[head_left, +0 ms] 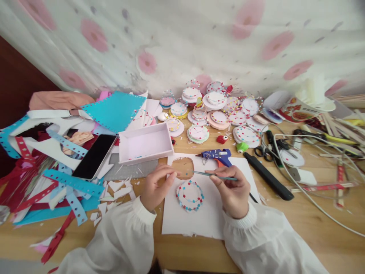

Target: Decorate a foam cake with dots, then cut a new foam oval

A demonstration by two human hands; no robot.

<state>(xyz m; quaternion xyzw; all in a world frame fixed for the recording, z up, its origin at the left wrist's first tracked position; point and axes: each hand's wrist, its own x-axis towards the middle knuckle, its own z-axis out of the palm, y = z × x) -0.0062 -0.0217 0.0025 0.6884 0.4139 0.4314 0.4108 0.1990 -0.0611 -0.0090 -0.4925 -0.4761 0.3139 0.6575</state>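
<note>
My left hand (158, 184) is closed in a pinch, its fingertips at the left edge of a thin-rimmed round shape (194, 167) with brown showing inside. Whatever lies between those fingers is too small to make out. Held in my right hand (232, 190) are slim blue-grey tweezers (228, 177), their pale tip pointing left at the shape's right edge. Just below, a round white piece (190, 195) ringed with red and blue stars lies on a white paper sheet (196, 224). A blue glue gun (216, 154) rests behind the tweezers.
Several decorated round paper pieces (199, 133) crowd the back. A pale box (145, 142) and a phone (95, 156) stand left, among punched strips (72, 182) and white scraps (116, 186). To the right lie a black bar (268, 177), scissors (264, 153) and a looping white cable (296, 182).
</note>
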